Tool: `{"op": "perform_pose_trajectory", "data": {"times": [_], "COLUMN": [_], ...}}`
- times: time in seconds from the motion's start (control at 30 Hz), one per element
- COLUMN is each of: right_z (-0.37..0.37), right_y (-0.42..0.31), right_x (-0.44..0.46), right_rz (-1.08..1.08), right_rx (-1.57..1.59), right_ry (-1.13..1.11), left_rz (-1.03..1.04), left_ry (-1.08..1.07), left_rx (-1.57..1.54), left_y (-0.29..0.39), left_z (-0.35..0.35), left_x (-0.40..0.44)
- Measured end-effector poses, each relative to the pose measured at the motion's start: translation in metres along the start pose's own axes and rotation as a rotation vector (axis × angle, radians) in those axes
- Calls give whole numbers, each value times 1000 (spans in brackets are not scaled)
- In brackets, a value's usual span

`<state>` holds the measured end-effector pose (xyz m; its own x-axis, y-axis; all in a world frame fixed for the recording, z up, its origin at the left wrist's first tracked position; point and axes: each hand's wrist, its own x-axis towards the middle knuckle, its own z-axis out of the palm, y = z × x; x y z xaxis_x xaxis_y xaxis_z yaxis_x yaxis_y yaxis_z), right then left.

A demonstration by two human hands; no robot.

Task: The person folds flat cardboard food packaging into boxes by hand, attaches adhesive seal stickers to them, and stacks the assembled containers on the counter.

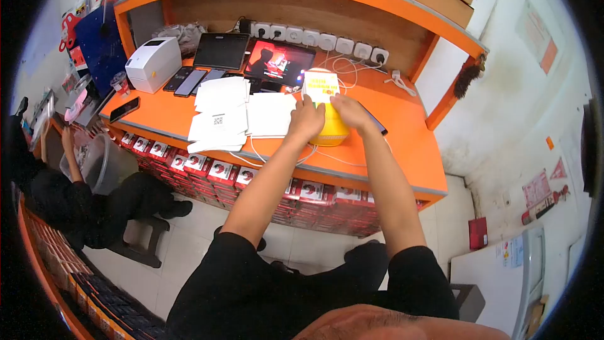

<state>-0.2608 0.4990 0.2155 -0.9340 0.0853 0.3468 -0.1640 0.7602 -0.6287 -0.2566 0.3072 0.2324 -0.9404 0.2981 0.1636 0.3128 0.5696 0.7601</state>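
A yellow and white package (327, 127) with yellow print on its white top stands on the orange desk (409, 151). On its left side rests my left hand (306, 118), fingers bent against it. My right hand (350, 112) touches the package from the right, near its upper part. Both hands hold it between them. White paper sheets (270, 113), some stacked and one with a square code, lie left of my left hand. White cables run beside and below the package. A lit screen (280, 63) stands behind it.
A white printer (153, 64), a black laptop-like device (221, 50) and several phones (190, 82) sit at the left. White sockets (327, 42) line the back. Red boxes (220, 170) fill the space below. A seated person (69, 201) is at the far left.
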Motion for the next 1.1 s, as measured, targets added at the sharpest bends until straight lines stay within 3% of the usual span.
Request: {"op": "perform_pose_trajectory", "data": {"times": [0.13, 0.27, 0.37, 0.47, 0.57, 0.6, 0.8, 0.9, 1.0, 1.1], "right_z": [0, 6, 1, -37, -65, -76, -79, -82, -57, -39], "right_y": [-31, -26, -24, -40, -51, -83, -65, -50, -8, -7], "right_x": [-16, -6, -13, -34, -47, -63, -67, -58, -49, -51], "right_rz": [-100, 138, 63, 67, -107, 109, 225, 208, -4, 152], "right_rx": [-101, 88, -80, -292, -757, -491, -301, -218, -373, -236], "right_ry": [67, 122, 128, -62, -308, -162, 73, -175, -142, -39], "left_rz": [-64, -45, -53, 2, 32, 63, 24, 18, -12, 65], "left_ry": [-2, 84, -7, 18, 23, 61, 39, -32, -52, 132], "left_rx": [50, 42, 2, 30, 42, 31, -107, -18, 42, 94], "left_y": [4, 9, 12, 25, 38, 37, 47, 43, 32, 24], "left_z": [-6, 3, -3, -6, -5, 0, 2, 8, 20, 34], "left_x": [-6, 0, -7, -29, -45, -44, -46, -41, -33, -38]}}
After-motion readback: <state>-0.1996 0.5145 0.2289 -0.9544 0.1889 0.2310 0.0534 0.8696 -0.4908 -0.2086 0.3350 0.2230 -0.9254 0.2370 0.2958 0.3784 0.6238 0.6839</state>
